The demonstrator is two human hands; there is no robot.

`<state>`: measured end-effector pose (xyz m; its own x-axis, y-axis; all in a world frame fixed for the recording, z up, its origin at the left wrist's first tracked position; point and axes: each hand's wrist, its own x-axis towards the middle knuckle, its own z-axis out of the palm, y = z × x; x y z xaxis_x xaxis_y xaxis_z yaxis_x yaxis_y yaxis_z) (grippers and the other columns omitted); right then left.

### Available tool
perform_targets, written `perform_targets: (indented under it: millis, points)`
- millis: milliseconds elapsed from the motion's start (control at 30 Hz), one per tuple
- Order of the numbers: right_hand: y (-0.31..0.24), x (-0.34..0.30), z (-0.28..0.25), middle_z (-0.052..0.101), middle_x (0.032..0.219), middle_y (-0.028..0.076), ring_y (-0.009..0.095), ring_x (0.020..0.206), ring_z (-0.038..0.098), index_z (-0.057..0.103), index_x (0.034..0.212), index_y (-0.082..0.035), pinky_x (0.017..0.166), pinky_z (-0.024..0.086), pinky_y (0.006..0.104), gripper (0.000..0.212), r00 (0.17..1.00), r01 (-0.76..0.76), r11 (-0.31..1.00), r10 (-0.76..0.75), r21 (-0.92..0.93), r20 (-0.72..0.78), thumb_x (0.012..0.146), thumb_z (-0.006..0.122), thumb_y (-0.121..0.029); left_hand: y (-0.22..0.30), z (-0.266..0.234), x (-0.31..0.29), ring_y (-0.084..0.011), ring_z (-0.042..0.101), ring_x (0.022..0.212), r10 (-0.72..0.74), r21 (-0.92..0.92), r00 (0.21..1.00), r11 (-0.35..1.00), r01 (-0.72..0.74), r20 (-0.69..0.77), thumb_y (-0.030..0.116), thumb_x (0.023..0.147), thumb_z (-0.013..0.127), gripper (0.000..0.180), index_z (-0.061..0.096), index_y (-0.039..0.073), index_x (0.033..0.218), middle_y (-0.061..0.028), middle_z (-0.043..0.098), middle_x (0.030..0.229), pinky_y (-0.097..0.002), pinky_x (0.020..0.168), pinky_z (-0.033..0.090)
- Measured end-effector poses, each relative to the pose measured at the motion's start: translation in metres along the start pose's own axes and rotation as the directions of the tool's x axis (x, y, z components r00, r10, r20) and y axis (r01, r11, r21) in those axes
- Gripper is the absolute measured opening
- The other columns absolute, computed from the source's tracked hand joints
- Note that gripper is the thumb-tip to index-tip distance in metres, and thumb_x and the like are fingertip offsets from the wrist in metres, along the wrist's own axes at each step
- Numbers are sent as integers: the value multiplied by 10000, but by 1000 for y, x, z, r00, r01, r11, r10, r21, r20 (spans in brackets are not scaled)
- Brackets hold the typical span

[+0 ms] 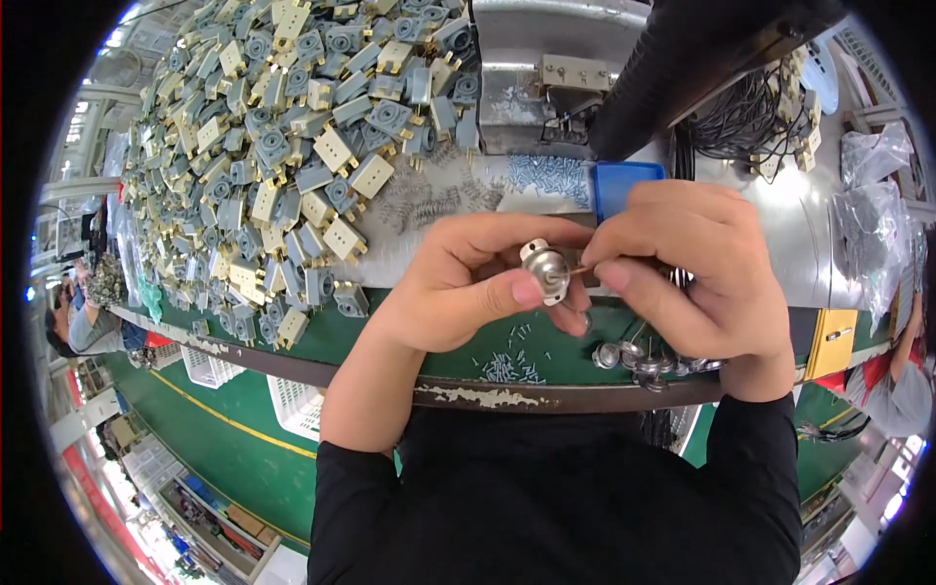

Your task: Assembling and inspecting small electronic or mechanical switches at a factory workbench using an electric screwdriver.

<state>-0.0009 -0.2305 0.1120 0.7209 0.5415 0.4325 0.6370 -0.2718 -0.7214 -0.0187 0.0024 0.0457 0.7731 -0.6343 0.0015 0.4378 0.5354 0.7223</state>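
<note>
While left fingers (489, 296) hold 1 metal disc (548, 271), any lettering is unreadable.

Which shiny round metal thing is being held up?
The round metal piece by the thumb of the left hand. The other round pieces lie bunched on the green bench top, near its front edge.

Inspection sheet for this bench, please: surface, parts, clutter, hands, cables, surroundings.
Surface: metal bench top, green strip along the front; front edge has patchy wear.
Parts: round metal part held up; similar metal pieces near the front edge, right.
Clutter: large pile of grey and cream blocks; loose springs; loose screws; blue tray.
Hands: left hand holds the round part; right hand pinches something thin beside it.
Cables: black bundle, back right.
Surroundings: green floor, white baskets.
</note>
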Motion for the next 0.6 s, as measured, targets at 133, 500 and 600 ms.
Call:
perform_targets:
  millis: [133, 500, 600]
  points:
    - [-10, -3, -3, 670, 684, 53, 207, 495, 558, 726, 801, -40, 487, 408, 312, 154, 993, -58, 998, 56, 16, 102, 711, 845, -77, -7, -9, -3, -235, 763, 899, 55, 37, 987, 997, -61, 154, 68, 892, 822, 390, 649, -96, 1201, -176, 751, 1020, -360, 827, 622]
    - [-7, -6, 6, 634, 653, 65, 286, 574, 628, 696, 771, -73, 512, 466, 366, 131, 997, -10, 999, 12, -40, 72, 783, 825, -93, -16, -10, 4, -160, 673, 657, 314, 316, 940, 885, -341, 136, 219, 617, 1037, 549, 630, 1, 913, -130, 711, 831, -290, 566, 517]
    - [-3, -8, 11, 618, 606, 55, 248, 521, 595, 724, 756, -63, 491, 421, 345, 148, 999, 40, 996, -37, -85, 30, 711, 864, -56, -17, -21, 3, -166, 684, 673, 433, 565, 875, 675, -474, 216, 197, 614, 1036, 542, 629, -5, 909, -144, 721, 829, -292, 575, 530]
